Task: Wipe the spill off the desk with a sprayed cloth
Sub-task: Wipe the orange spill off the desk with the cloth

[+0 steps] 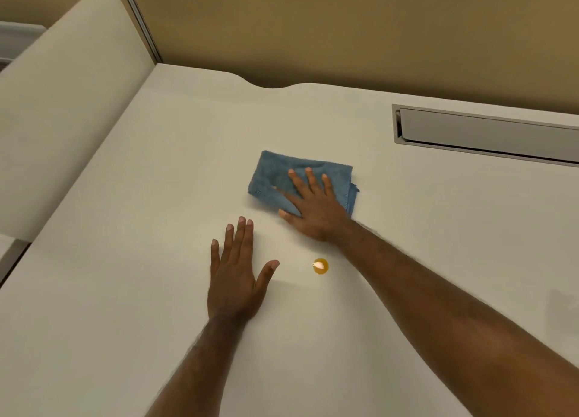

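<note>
A folded blue cloth (275, 175) lies flat on the white desk (156, 172), a little past the middle. My right hand (313, 206) rests palm down on the near right part of the cloth, fingers spread, pressing rather than gripping. A small round orange spill (320, 266) sits on the desk nearer to me, just left of my right forearm and apart from the cloth. My left hand (236, 278) lies flat on the bare desk to the left of the spill, fingers apart and empty. No spray bottle is in view.
A grey cable flap (488, 134) is set into the desk at the back right. A tan partition wall (344, 24) runs behind the desk, and a white curved panel (62, 103) stands along the left side.
</note>
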The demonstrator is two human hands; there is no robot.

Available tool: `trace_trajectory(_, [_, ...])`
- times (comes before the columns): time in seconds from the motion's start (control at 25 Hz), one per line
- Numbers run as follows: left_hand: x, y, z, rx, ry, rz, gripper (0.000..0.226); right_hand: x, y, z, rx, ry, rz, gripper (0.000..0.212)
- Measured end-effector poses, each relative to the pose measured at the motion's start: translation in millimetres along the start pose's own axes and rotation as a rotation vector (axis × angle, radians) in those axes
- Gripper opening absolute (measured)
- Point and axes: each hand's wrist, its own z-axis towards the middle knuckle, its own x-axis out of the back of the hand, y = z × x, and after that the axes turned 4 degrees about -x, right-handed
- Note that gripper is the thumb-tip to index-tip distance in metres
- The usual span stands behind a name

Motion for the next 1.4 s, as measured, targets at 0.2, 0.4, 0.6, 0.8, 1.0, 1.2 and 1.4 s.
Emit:
trace_trajectory(0.2, [8.1,-18.2,-6.6,0.084,0.096,-0.059,0.083,-9.5,-0.5,-84.8,0.190,-0.040,-0.009,0.062])
trace_trajectory(0.4, [12.5,-25.4,-6.6,0.115,0.088,-0.063,0.085,-35.0,0.1,-171.8,0.158,0.009,-0.045,0.059])
trace_trajectory(0.6, [11.5,-25.0,-7.6,0.103,0.080,-0.053,0.087,-43.4,10.5,-198.8,-0.150,0.095,0.003,0.059])
trace_trajectory(0.8, [9.2,-24.3,-6.0,0.088,0.068,-0.031,0.086,-37.9,46.7,-208.0,-0.628,0.218,0.076,0.060])
trace_trajectory(1.0, [8.1,-18.6,-0.6,-0.015,-0.058,0.085,0.087,-33.0,78.0,-210.6,-1.025,0.297,0.194,0.065])
trace_trajectory(1.2, [3.2,-7.6,10.0,-0.069,-0.120,0.121,0.090,-30.9,75.2,-176.1,-1.150,0.248,0.251,0.065])
trace_trajectory(1.4, [0.6,-12.0,8.8,-0.068,-0.105,0.107,0.088,-23.4,31.5,-123.7,-1.015,0.248,0.254,0.065])
